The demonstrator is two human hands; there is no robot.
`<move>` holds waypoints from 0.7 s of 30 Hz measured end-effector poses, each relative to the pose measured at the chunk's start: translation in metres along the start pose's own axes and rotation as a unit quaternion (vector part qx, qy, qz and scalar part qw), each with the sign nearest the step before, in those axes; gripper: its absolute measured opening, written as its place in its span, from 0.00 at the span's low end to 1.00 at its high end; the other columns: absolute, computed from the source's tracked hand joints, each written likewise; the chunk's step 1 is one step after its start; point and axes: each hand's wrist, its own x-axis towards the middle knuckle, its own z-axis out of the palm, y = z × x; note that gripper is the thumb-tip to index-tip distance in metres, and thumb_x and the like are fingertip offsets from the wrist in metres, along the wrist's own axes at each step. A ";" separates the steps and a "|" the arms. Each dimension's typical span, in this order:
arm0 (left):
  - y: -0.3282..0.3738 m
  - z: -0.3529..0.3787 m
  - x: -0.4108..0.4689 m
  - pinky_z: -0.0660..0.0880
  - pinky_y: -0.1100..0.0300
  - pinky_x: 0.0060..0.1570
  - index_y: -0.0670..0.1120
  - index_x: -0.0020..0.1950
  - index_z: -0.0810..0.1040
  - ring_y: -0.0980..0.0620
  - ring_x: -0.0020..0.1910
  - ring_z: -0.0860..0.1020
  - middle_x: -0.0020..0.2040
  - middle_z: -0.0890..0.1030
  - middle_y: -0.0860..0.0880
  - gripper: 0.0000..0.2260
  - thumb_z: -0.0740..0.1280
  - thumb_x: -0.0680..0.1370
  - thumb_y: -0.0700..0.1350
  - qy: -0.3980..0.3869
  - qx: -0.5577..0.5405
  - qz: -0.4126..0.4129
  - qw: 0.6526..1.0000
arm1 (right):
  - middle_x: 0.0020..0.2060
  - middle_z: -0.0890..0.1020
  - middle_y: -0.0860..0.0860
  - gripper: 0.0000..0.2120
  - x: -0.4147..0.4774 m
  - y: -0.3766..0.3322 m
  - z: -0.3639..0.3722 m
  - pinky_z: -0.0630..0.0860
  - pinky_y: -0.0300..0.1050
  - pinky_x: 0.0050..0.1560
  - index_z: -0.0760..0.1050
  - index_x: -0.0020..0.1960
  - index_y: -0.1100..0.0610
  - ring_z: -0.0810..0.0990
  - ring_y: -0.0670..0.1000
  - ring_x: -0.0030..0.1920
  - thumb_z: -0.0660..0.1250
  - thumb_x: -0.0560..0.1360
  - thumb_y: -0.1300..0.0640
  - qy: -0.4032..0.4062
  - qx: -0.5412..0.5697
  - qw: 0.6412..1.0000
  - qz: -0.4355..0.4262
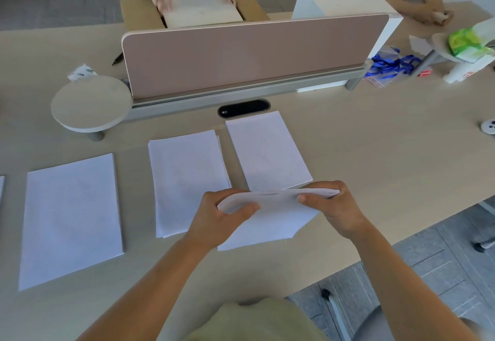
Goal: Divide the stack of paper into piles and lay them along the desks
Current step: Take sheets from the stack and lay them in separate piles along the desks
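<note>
I hold a stack of white paper above the near part of the desk. My left hand grips its left edge, thumb on top. My right hand pinches its right edge, thumb on top and fingers underneath. Three white piles lie flat on the desk: a thick one at the left, a slightly fanned one in the middle, and one to its right. The edge of another pile shows at the far left border.
A pink divider screen stands across the desk behind the piles, with a round side shelf at its left end. Beyond it a person's hands rest on paper in a cardboard box. Blue lanyards and a tissue pack lie far right.
</note>
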 end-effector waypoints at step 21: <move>-0.002 0.005 0.013 0.63 0.56 0.31 0.39 0.41 0.82 0.49 0.29 0.68 0.31 0.72 0.40 0.18 0.73 0.72 0.56 0.016 0.009 -0.069 0.997 | 0.41 0.86 0.56 0.10 -0.008 0.002 0.006 0.77 0.48 0.42 0.85 0.44 0.60 0.83 0.53 0.42 0.77 0.66 0.55 0.100 0.007 0.995 0.018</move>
